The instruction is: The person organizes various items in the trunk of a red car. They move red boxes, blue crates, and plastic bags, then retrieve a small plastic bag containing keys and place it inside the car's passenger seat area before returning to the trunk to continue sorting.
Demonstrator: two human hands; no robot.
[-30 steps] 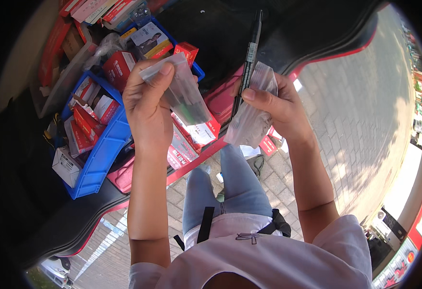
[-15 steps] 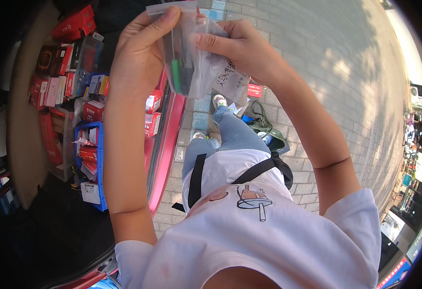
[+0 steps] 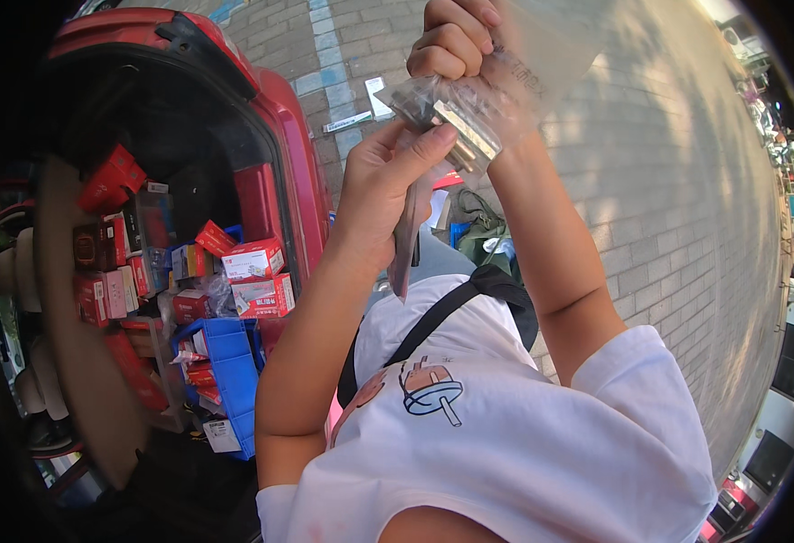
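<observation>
Both hands are raised in front of me over the paving. In my left hand [image 3: 388, 176], the thumb presses on a clear plastic bag [image 3: 465, 136] holding shiny, metallic-looking pieces whose kind I cannot make out. Higher up, my right hand [image 3: 456, 38] is closed in a fist around the gathered upper part of the same bag, which bears dark handwriting. Below my left palm hangs a second, flatter zip bag [image 3: 406, 249]. My left fingers are mostly hidden behind the bags.
To the left is the open trunk of a red car [image 3: 288, 136]. Inside are red and white boxes [image 3: 261, 281] and a blue plastic bin [image 3: 229, 371] with small packages. A green bag [image 3: 487, 240] lies on the paving, and a flat white box [image 3: 379, 98] lies farther off.
The view has swung toward the car. My right hand has moved up and closed into a fist on the bag's top. My left hand is lower, and the metallic pieces now show.
</observation>
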